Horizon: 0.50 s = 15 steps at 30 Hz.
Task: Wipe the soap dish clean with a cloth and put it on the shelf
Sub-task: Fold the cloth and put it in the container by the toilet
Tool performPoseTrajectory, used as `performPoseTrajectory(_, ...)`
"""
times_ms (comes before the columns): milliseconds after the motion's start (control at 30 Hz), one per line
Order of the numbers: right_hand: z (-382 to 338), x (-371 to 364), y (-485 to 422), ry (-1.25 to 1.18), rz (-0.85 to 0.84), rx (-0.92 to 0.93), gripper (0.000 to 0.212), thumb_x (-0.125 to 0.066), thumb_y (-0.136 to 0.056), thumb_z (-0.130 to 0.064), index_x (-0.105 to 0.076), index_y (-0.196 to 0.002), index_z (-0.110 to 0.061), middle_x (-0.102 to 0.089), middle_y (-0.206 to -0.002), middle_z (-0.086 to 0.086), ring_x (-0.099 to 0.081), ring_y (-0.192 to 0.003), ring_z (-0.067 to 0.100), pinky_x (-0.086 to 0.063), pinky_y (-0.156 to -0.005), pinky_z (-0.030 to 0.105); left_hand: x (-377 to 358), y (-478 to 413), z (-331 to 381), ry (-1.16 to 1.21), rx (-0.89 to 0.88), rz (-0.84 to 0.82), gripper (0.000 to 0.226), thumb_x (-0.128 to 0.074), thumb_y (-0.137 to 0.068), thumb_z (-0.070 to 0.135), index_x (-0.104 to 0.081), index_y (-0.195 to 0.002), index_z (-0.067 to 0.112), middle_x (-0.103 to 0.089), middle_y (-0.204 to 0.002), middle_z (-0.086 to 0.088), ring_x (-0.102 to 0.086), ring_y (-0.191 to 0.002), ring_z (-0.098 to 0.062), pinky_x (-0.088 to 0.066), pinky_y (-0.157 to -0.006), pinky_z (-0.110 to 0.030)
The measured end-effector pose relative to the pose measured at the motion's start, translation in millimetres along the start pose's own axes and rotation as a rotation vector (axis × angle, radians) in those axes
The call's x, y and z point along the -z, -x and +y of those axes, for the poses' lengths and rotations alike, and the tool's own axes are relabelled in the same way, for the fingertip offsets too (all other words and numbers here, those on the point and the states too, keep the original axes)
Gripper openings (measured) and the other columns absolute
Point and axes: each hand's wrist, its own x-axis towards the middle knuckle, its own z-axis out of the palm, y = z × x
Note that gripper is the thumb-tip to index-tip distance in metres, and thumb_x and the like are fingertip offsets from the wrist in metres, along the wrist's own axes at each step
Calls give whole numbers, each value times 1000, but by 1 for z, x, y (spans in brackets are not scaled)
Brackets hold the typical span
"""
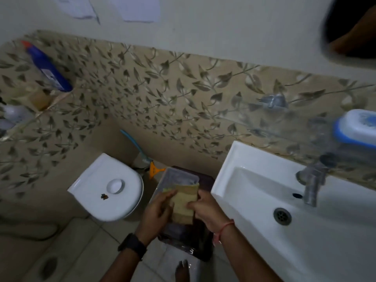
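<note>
A clear rectangular plastic soap dish [177, 177] is held low in the middle of the view, between the toilet and the sink. A folded yellow cloth [185, 202] is pressed into its near half. My left hand [157, 213] grips the dish along its left side, thumb on the cloth. My right hand [205, 210] pinches the cloth at the dish's right edge. A glass shelf [301, 121] is fixed to the leaf-patterned wall above the sink, at the right.
A blue and white soap case [359, 127] sits on the glass shelf. The white sink [254, 180] with its tap [312, 181] is to the right. The toilet tank [95, 192] is to the left, a dark bin [189, 239] under my hands. A blue bottle [48, 68] stands on a left ledge.
</note>
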Motion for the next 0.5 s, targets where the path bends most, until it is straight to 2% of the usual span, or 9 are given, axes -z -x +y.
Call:
performPoseTrajectory(67,9,-21,-32,158,79,26,37,-66,-73,5,-77,-96,-21,-78,-107,11,-74,-101,30,-60,-91,52,18,-28,-30,-157,-18,-86,39,-61,-99,10,-60,-138,13,-60,-138,-7,-58,-128,-23,-47,-104,-32)
performPoseTrajectory(133,19,-39,-62,238,170,28,43,-65,-70,5,-73,-107,-14,-77,-106,14,-74,-99,32,-60,-90,53,32,-55,-57,-237,0,-184,45,-62,-99,11,-55,-143,10,-52,-149,-12,-51,-138,-26,-43,-110,-33)
performPoseTrajectory(233,29,-60,-105,299,295,53,41,-63,-71,11,-66,-104,-15,-75,-98,10,-73,-94,32,-60,-87,48,43,-98,-101,-236,-2,-346,59,-62,-97,9,-42,-152,9,-36,-161,-11,-37,-149,-24,-33,-118,-29)
performPoseTrajectory(333,40,-69,-150,354,394,39,38,-65,-73,11,-58,-101,-13,-69,-88,4,-70,-87,28,-57,-83,40,44,-139,-142,-258,19,-459,70,-56,-94,0,-29,-158,9,-22,-167,-9,-26,-154,-23,-25,-120,-24)
performPoseTrajectory(433,55,-69,-187,479,415,27,34,-61,-76,12,-52,-97,-13,-58,-80,-1,-63,-84,24,-49,-78,28,30,-174,-180,-363,-2,-538,80,-50,-89,-3,-18,-161,11,-15,-170,-8,-33,-150,-28,-32,-120,-29)
performPoseTrajectory(500,69,-65,-212,568,400,40,25,-59,-81,14,-66,-98,-3,-67,-88,9,-63,-88,22,-45,-79,22,15,-192,-202,-465,-36,-574,85,-49,-89,-4,-11,-162,14,-11,-171,-5,-44,-142,-33,-41,-113,-38)
